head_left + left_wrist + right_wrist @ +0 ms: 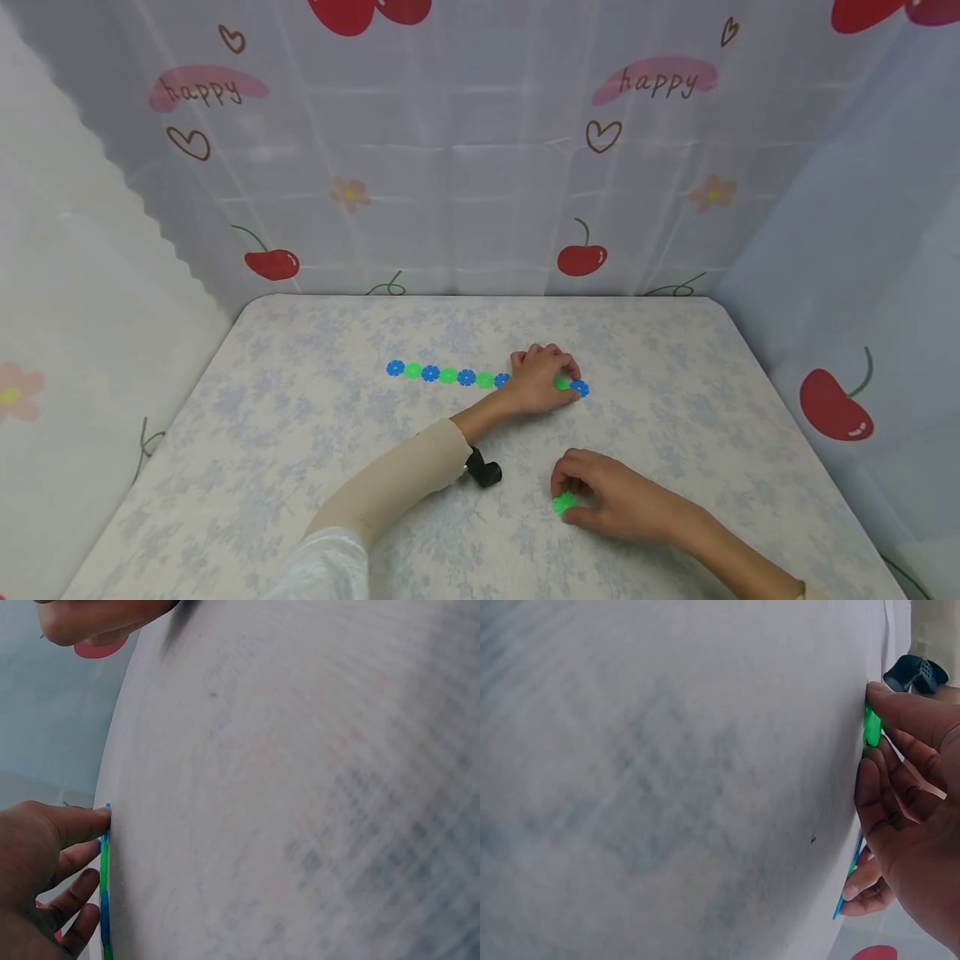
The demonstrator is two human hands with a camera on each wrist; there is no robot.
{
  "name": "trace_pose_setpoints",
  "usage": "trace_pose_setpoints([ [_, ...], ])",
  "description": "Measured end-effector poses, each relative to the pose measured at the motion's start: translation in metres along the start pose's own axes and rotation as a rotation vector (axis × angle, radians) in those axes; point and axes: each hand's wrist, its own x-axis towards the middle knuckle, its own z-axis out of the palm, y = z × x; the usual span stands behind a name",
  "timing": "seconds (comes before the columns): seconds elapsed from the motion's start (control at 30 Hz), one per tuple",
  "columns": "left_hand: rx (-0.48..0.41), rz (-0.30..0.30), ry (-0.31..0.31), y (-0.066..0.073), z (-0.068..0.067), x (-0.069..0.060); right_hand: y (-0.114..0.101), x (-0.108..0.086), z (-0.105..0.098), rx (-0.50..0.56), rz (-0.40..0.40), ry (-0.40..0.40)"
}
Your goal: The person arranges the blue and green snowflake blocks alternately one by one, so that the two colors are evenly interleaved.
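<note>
A row of joined flower-shaped discs, blue and green by turns, lies across the table; this disc chain (pixel 467 377) shows best in the head view. My left hand (pixel 542 379) pinches its right end between thumb and index finger, and the palm hides several discs. Beyond the thumb the blue end disc (pixel 581 388) peeks out. Nearer to me, my right hand (pixel 618 497) holds a loose green disc (pixel 564 502) between thumb and fingers, low at the tabletop. In the right wrist view that green disc (pixel 871 726) stands nearly edge-on at the fingertips.
A patterned cloth covers the table (pixel 300 433). Behind it hangs a white curtain (pixel 450 167) printed with cherries and hearts, and similar sheets flank both sides. A black wrist camera (pixel 483 469) sits by the left forearm's sleeve.
</note>
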Motion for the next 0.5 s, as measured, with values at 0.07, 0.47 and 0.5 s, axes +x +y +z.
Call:
trace_pose_setpoints([
  [0.07,-0.003,-0.005,0.005,0.000,-0.001,-0.001,0.000,0.000,-0.003,-0.003,0.016,0.007],
  [0.47,-0.012,-0.019,0.003,0.000,0.000,-0.001,0.028,0.000,-0.023,-0.048,0.016,0.111],
  [0.5,-0.013,-0.020,0.005,0.000,0.000,-0.001,0.031,0.000,-0.025,-0.050,0.015,0.124],
])
